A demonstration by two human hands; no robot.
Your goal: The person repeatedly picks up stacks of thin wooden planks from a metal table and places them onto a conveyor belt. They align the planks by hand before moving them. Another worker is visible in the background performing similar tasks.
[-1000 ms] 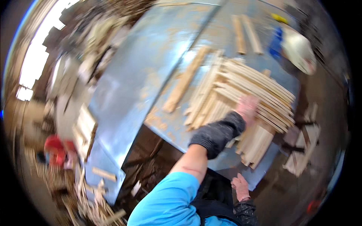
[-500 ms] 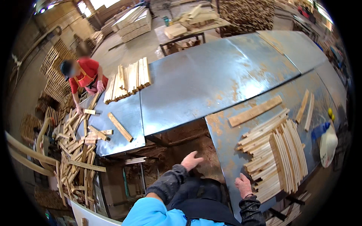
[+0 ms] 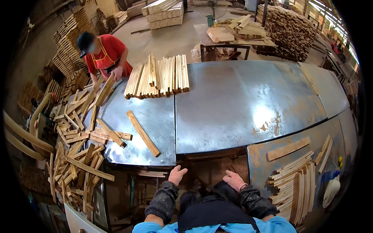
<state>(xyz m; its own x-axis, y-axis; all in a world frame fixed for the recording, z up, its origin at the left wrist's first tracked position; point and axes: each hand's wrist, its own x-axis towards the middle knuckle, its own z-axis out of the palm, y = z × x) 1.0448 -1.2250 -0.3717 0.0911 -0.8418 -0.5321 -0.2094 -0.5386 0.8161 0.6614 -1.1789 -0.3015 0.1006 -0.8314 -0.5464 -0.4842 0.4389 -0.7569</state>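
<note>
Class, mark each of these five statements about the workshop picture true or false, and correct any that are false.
1. The person's left hand holds nothing. True.
2. The right hand grips a wooden strip. False: the right hand is empty.
3. A single strip lies slantwise on the metal tabletop's left panel. True.
4. The white container is at the left edge of the scene. False: it is at the right, beyond the stacked strips.
5. The co-worker wears a blue shirt. False: the shirt is red.
</note>
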